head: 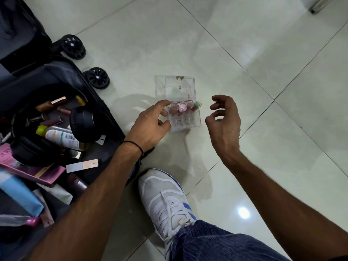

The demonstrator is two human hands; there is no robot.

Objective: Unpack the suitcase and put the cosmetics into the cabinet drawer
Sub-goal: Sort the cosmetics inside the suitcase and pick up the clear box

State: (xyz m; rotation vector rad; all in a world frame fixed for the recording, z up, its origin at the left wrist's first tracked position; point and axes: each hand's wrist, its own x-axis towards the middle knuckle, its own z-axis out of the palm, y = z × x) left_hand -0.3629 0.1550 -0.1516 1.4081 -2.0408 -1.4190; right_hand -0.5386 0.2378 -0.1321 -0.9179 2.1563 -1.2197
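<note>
White sneaker (pixel 165 194) nearest; left grip (pixel 150 123) pinches the clear lipstick box (pixel 185 119) at its left edge, right grip (pixel 224 117) released, empty, just beside; it sits on the floor (pixel 244 53) by the open suitcase (pixel 105 110); probably light, stiff, slick, lid open; take both sides, level.

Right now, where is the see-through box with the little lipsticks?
In the head view, the clear box sits on the floor between the left hand and right hand, right of the open suitcase.
</note>
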